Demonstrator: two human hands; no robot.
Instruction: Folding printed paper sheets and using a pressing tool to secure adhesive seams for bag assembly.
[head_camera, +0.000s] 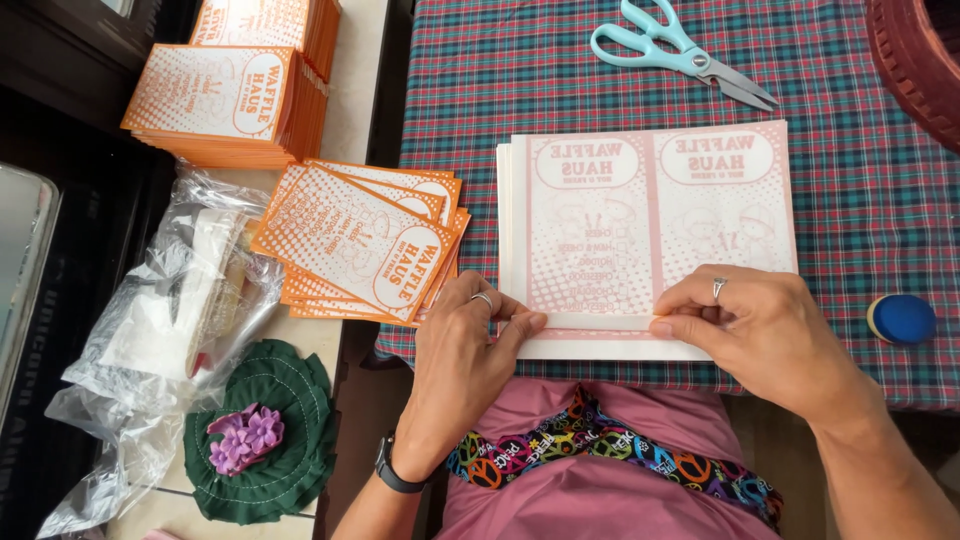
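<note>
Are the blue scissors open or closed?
Closed. The scissors lie flat on the checked tablecloth, blades together in one point.

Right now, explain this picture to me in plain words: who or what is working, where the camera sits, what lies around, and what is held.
There is no machine here: a person works with two bare hands, and the one camera sits on their head, looking down. The left hand and right hand both pinch the near edge of the top pale pink printed sheet, folding a narrow strip of it up. That sheet lies on a stack on a plaid tablecloth. Light blue scissors lie at the far side, and a blue round object sits to the right. On the side surface to the left are orange printed cards, clear plastic bags and a green fabric piece with purple flowers.
</note>
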